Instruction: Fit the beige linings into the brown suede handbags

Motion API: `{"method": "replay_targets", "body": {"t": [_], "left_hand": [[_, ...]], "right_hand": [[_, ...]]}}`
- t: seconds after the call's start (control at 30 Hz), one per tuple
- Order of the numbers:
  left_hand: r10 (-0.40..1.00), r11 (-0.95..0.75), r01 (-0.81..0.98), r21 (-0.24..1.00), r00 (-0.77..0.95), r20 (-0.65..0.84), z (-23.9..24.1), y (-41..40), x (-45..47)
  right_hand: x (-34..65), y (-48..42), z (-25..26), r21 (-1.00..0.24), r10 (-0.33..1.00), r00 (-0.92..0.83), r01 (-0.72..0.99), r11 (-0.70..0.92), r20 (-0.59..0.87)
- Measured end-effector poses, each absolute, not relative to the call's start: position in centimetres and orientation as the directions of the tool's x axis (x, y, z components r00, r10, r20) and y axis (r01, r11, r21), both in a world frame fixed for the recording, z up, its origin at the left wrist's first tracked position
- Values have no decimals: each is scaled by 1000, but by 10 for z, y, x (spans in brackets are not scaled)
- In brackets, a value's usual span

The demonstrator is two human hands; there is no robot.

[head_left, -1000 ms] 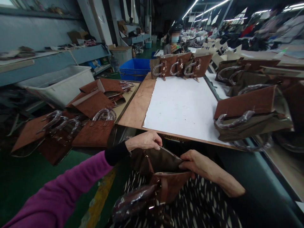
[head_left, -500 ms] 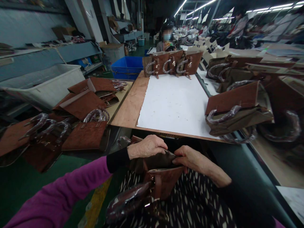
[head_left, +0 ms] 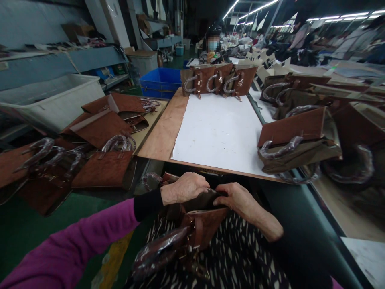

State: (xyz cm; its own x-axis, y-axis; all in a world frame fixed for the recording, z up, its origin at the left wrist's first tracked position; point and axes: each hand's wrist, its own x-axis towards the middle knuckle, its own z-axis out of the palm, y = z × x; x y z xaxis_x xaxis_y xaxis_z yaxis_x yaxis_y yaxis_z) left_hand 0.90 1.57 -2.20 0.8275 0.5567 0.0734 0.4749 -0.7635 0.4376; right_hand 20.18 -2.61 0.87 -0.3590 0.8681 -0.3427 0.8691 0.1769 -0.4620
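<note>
Hands (head_left: pixel 184 188) pinch one bag (head_left: pixel 212 226); another bag (head_left: pixel 300 125) seemingly overlaps white paper (head_left: pixel 216 132).

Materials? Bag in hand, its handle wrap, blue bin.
Bag: leather or imitation, can't tell which; smooth brown front panel, low sheen. Handle wrap: probably clear plastic film; glossy, crinkled highlights. Blue bin: likely plastic; saturated colour, thin walls.

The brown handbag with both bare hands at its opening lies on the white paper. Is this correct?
Not on white paper: the head view shows the brown handbag against black patterned clothing. Left hand and right hand are at its opening.
</note>
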Motion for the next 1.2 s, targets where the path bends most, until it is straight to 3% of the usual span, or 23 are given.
{"method": "replay_targets", "body": {"t": [0.2,0.43,0.57,1.2], "left_hand": [[588,-752,530,392,808,37,-20,13,12],[610,-732,499,464,783,120,-20,9,6],[594,-737,462,494,791,146,-26,10,6],[598,-755,435,491,763,245,-44,14,16]], "right_hand": [[193,-15,1,-293,873,-376,911,289,-310],[195,-18,-6,-461,888,-372,860,220,-269],[197,-21,-8,-498,906,-324,853,156,-272],[193,-22,-12,-483,944,-167,875,8,-286]]}}
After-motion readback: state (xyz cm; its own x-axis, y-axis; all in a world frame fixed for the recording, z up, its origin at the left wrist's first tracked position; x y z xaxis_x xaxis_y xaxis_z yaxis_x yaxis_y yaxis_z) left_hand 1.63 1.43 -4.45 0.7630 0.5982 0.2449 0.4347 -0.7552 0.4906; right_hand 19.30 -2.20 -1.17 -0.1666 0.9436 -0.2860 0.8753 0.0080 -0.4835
